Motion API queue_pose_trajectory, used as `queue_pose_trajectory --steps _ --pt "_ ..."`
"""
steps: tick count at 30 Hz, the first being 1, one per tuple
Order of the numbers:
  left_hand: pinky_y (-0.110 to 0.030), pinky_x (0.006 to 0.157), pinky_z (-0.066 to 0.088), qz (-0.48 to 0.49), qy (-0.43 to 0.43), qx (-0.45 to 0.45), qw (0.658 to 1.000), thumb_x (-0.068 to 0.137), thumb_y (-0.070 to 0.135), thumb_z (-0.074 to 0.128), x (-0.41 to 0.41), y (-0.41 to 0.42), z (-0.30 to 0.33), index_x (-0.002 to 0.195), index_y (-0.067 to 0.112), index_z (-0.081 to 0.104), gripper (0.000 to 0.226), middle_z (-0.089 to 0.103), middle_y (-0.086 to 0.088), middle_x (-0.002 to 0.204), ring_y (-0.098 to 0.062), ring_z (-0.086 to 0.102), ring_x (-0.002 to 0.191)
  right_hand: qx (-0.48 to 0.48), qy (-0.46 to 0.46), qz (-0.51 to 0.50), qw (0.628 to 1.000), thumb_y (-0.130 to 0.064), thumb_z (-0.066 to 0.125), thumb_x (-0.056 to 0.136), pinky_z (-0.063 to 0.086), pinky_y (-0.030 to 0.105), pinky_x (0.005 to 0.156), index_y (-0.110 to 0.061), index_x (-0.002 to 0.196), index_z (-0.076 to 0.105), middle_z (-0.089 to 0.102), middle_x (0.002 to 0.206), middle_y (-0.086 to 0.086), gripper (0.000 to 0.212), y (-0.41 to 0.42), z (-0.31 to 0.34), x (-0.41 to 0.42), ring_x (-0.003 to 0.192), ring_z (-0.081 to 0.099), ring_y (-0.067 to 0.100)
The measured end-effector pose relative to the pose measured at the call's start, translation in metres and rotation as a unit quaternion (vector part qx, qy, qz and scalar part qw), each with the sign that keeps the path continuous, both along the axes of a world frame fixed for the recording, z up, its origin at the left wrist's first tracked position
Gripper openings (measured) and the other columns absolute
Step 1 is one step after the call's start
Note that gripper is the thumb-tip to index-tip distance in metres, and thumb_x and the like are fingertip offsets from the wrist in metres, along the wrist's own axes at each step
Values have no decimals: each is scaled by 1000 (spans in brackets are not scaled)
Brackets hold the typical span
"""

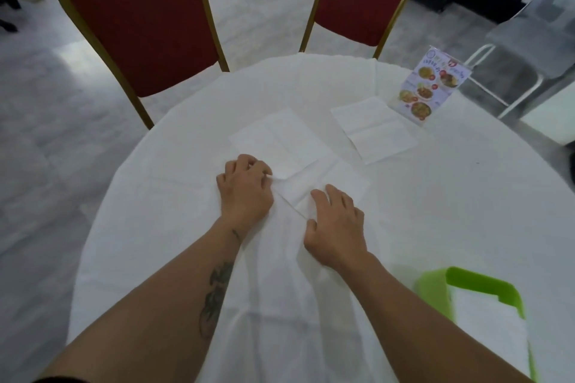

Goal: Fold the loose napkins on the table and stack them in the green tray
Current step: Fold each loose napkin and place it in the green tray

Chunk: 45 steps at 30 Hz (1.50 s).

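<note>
Round table (435,211) under a white cloth, two red chairs (140,19) at its far edge, menu card (426,87) standing toward the far right edge. Three loose napkins out flat near the middle: nearest napkin (323,186) under both hands, second napkin (280,140) just beyond and overlapping it, third napkin (373,127) apart, beside the menu card. Green tray (485,283) at the near right edge, within easy reach for stacking, white folded paper already inside. Left hand (245,186) curled, fingertips seemingly pinching the napkin's left corner, likely to lift it into a fold. Right hand (336,224) spread, fingers relaxed, pressing the sheet down to anchor it, grasping nothing
</note>
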State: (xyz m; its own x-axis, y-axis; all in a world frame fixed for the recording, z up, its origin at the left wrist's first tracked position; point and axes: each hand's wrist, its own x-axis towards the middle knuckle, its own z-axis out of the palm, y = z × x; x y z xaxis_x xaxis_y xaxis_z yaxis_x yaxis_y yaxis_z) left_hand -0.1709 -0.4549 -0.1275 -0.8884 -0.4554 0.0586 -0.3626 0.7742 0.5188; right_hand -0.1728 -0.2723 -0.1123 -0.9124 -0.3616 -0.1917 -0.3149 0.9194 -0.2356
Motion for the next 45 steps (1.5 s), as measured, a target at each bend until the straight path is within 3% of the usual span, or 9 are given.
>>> queue_pose_trajectory --steps 11,17,19,21,23,25,30,36,45 --pt "-28 83 46 9 131 174 976 83 7 61 46 20 10 76 26 61 21 53 11 95 -12 52 94 7 -57 7 998 -29 47 89 23 49 111 -27 145 32 19 161 2 58 3 10 -5 146 17 25" --pt "-15 70 48 19 132 280 951 82 2 61 101 35 11 72 28 63 29 56 17 96 -4 60 88 -92 -29 -89 991 -22 42 90 39 42 98 -20 122 63 62 125 0 38 14 24 24 114 56 22" --pt "-13 69 48 21 124 296 947 83 1 61 117 37 12 72 29 63 30 57 19 96 -5 61 86 -201 -121 -201 951 -22 45 86 52 41 82 -13 96 71 73 101 5 30 15 30 40 87 64 19" --pt "-15 70 50 16 119 302 946 83 1 61 131 40 14 72 29 62 31 59 19 94 -5 62 85 -322 -238 -339 851 -22 50 82 49 37 63 -4 82 67 75 86 13 26 14 35 49 67 64 20" --pt "-18 69 51 3 109 308 945 84 1 61 142 43 16 74 30 63 30 62 19 91 -5 62 84 -412 -335 -423 734 -24 54 91 46 31 56 -5 88 64 76 80 13 22 13 36 54 62 65 21" --pt "-18 67 52 -11 88 315 945 84 4 60 153 46 18 75 29 63 27 64 18 90 -5 63 82 -458 -370 -444 676 -25 55 96 47 31 56 -6 96 63 72 80 11 21 15 35 57 65 66 22" --pt "-12 64 44 -53 56 295 952 78 2 54 175 46 19 74 28 62 27 66 14 84 -6 61 77 -447 -269 -421 742 -8 59 84 48 35 63 -8 87 61 62 83 8 3 24 32 69 70 56 22" --pt "-13 71 45 -72 44 275 958 78 -1 52 203 51 17 73 29 60 31 63 15 89 -3 59 89 -332 -76 -213 916 -13 55 84 43 28 58 -22 76 57 61 71 -7 13 32 45 114 66 56 13" --pt "-8 74 37 -36 46 224 973 82 7 59 219 58 17 82 38 51 31 50 19 99 2 51 96 -104 -113 46 987 -30 51 75 42 35 94 -29 98 61 54 113 -9 25 54 31 165 104 49 15"
